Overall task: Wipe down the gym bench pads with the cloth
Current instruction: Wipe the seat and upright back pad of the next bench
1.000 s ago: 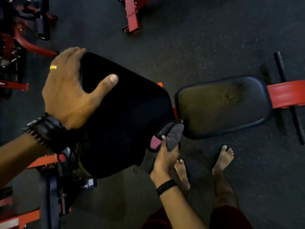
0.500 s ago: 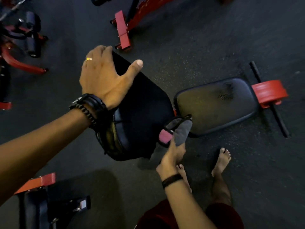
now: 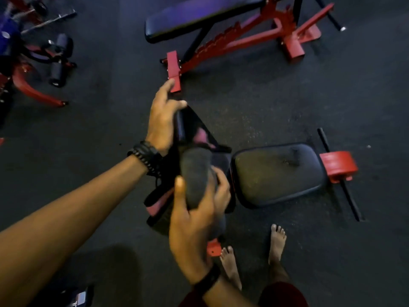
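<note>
Cloth [image 3: 194, 176] now raised in closed right hand [image 3: 194, 220]; left hand [image 3: 161, 120] gripping blurred back pad [image 3: 190, 127].

A gym floor, dim, dark speckled rubber matting [image 3: 287, 103] underfoot. Red-framed adjustable bench [image 3: 199, 16] at 12 o'clock with a notched incline rack; a second bench's black seat pad [image 3: 278, 173] at 3 o'clock, with a red roller [image 3: 338, 166] on a black bar beyond it. More red steel machinery with black foam rollers [image 3: 59, 60] at 10 o'clock.
</note>
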